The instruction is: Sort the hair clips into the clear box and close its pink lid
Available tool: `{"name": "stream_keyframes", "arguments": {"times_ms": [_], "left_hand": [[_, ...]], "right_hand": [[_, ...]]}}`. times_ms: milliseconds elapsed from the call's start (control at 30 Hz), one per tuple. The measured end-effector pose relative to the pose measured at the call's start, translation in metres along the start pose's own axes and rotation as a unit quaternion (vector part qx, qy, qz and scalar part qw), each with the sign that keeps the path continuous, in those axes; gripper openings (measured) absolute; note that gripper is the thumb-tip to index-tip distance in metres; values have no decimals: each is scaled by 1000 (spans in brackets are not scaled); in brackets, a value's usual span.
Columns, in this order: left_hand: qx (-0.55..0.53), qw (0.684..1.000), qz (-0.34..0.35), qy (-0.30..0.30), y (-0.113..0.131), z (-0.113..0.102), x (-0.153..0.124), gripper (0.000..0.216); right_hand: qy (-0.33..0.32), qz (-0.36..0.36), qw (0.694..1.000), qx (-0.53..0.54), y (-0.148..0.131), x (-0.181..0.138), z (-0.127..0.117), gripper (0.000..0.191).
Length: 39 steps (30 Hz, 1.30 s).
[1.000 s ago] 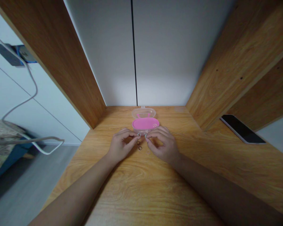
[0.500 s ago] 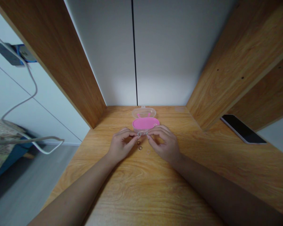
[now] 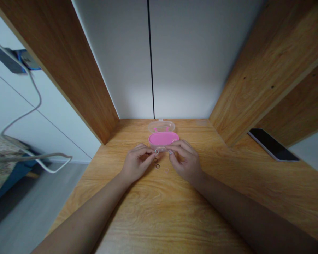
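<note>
My left hand (image 3: 138, 162) pinches a small light-coloured ring (image 3: 157, 151) between thumb and fingertips. Opposite it, my right hand (image 3: 186, 160) closes its thumb and fingers on another small light ring (image 3: 170, 152). Just beyond the fingertips stands an oval clear case with a pink lid or insert (image 3: 162, 138); its clear cover (image 3: 161, 126) lies tipped back behind it. On the wood between my hands lie two dark rings, one (image 3: 155, 160) above the other (image 3: 158, 166), and a pale pink ring (image 3: 166, 170). What the rings are made of is too small to tell.
The wooden desk (image 3: 148, 218) has wooden side panels and a white back panel (image 3: 175, 70). A dark-screened phone (image 3: 272, 144) lies at the right. A white cable (image 3: 38, 95) hangs at the left, beyond the desk's edge.
My right hand's fingertips have shifted slightly right, away from the left hand, with the light ring. My left hand has barely moved.
</note>
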<state>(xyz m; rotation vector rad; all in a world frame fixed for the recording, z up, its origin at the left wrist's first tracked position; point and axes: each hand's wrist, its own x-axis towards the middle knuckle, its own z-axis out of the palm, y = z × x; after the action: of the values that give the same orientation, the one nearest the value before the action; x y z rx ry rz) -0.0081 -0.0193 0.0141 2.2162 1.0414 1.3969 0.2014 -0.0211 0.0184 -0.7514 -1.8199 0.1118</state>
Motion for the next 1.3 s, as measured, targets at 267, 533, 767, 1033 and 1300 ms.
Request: {"name": "stream_keyframes", "arguments": {"times_ms": [267, 533, 767, 1033, 1300], "left_hand": [[1, 1000, 0, -11, 0, 0, 0, 7], [0, 1000, 5, -19, 1, 0, 0, 6], [-1, 1000, -2, -21, 0, 0, -1, 6], [3, 1000, -25, -8, -1, 0, -1, 8], [-2, 1000, -26, -16, 1, 1, -1, 10]], "right_hand": [[-28, -13, 998, -51, 6, -2, 1, 37], [-30, -36, 998, -36, 8, -1, 2, 23], [-63, -14, 996, -57, 5, -2, -1, 21], [-104, 21, 991, -83, 4, -8, 2, 21], [-126, 21, 990, -54, 6, -10, 2, 18]]}}
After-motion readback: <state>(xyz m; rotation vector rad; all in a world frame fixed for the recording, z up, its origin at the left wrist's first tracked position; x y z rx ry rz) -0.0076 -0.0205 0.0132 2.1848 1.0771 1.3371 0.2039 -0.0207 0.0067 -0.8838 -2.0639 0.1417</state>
